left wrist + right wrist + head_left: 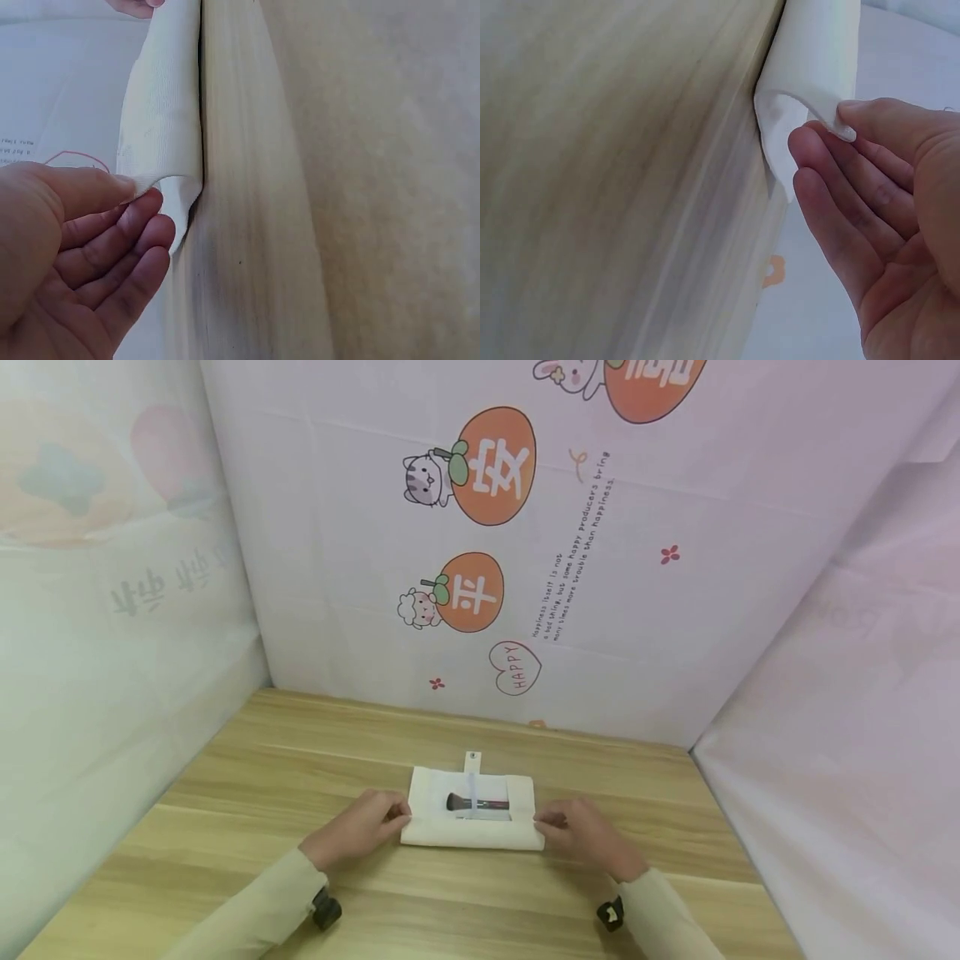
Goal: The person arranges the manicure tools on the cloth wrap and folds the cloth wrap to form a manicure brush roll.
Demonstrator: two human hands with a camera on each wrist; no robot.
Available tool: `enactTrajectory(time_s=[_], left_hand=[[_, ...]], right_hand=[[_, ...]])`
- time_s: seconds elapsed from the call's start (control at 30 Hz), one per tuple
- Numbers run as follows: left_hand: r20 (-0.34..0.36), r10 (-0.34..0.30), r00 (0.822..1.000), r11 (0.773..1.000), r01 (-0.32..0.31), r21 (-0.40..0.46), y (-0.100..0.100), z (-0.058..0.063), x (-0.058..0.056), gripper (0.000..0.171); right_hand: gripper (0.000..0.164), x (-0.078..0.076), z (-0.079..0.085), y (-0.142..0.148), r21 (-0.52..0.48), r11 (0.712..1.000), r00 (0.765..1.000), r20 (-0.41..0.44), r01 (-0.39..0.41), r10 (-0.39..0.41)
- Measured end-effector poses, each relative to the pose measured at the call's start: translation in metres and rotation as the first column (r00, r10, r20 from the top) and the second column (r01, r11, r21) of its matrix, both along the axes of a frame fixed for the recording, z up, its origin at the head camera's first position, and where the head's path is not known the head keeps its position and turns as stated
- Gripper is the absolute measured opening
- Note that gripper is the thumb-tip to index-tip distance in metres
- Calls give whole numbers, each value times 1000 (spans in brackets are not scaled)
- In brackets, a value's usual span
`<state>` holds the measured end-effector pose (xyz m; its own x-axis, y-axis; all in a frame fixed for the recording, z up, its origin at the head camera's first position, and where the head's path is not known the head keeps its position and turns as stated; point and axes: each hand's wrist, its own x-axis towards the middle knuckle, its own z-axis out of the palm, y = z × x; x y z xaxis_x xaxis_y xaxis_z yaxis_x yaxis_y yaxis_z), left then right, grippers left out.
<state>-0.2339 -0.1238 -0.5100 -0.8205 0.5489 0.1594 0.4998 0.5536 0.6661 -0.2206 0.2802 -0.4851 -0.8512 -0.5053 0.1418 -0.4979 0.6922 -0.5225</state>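
A cream fabric brush roll (472, 837) lies on the table with its near edge folded over. A makeup brush (480, 804) with dark bristles and a dark handle lies in its middle, crossed by a pale strip. A short tab (472, 762) with a snap sticks out from the far edge. My left hand (372, 821) pinches the left end of the fold between thumb and fingers. At the right end, my right hand (581, 831) pinches the fold the same way. Both wrist views show the turned-over cloth curving as an open loop beside the fingertips.
The wood-grain table (300, 777) meets a white printed cloth wall (360, 568) at the back. More white cloth stands on the left (120, 652) and right (840, 693). Each wrist wears a black device.
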Motion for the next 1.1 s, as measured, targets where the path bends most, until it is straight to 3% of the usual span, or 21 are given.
enactTrajectory(time_s=[0.27, 0.4, 0.6, 0.73, 0.93, 1.03, 1.1], left_hand=[[4, 35, 999, 999, -35, -33, 4, -6, -6, 14], [-47, 43, 998, 996, -47, -78, 9, -7, -9, 16], [-151, 62, 987, 986, -84, -145, 18, -8, -8, 25], [-282, 57, 958, 970, -120, -209, 24, -4, -1, 27], [-504, -34, 863, 941, -142, -306, 30, 2, 9, 5], [-494, -82, 866, 937, -103, -335, 29, 3, 10, 7], [-453, -104, 885, 934, -70, -351, 25, 5, 12, 9]], right_hand=[[9, -11, -13, -4, -2, 999, 999, 23, 36, -36], [9, -13, -18, -7, 20, 998, 998, 17, 56, -56], [9, -9, -18, -17, 91, 993, 992, -110, 78, -68], [19, -8, -18, -23, 177, 981, 961, -274, 78, -27], [17, -6, -17, -29, 296, 955, 869, -480, 32, 120], [21, -5, -17, -28, 314, 949, 866, -469, -19, 173], [24, -4, -16, -26, 321, 945, 878, -435, -55, 198]])
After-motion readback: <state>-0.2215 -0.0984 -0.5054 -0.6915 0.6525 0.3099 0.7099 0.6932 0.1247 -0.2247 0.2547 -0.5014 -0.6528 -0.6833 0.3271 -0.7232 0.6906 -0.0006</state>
